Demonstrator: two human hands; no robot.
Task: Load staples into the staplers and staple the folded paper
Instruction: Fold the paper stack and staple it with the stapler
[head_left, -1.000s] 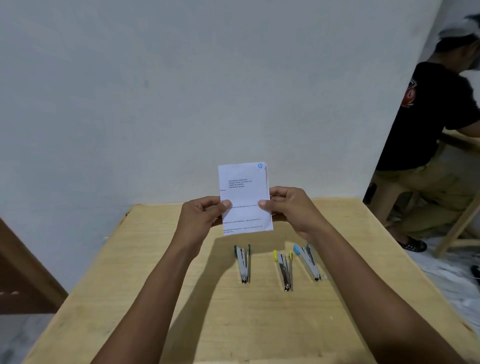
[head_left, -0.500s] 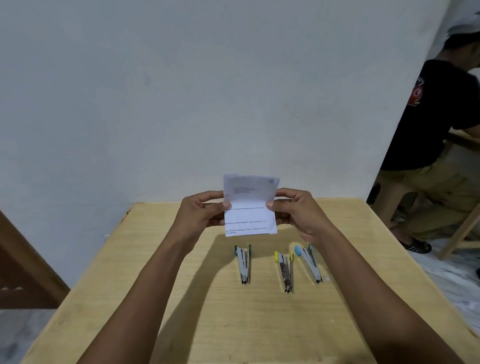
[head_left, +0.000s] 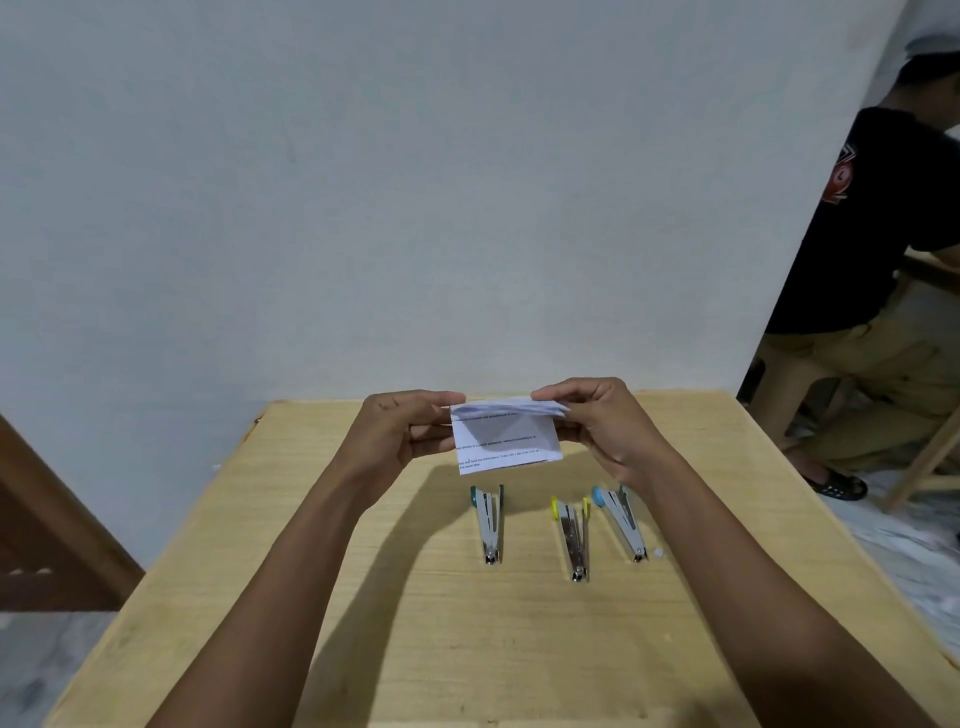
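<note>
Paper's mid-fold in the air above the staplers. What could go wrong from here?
1. The paper is pinched only at its sides by the left hand and right hand, off the table; the fold may crease skewed.
2. The blue stapler lies angled close to the yellow stapler; picking up one could nudge the other.

My table (head_left: 363, 649) carries the yellow stapler (head_left: 572, 540) centrally, green stapler (head_left: 489, 522) at its 9 o'clock, blue stapler (head_left: 621, 522) at 2 o'clock, white scrap (head_left: 658, 552) beside.
</note>
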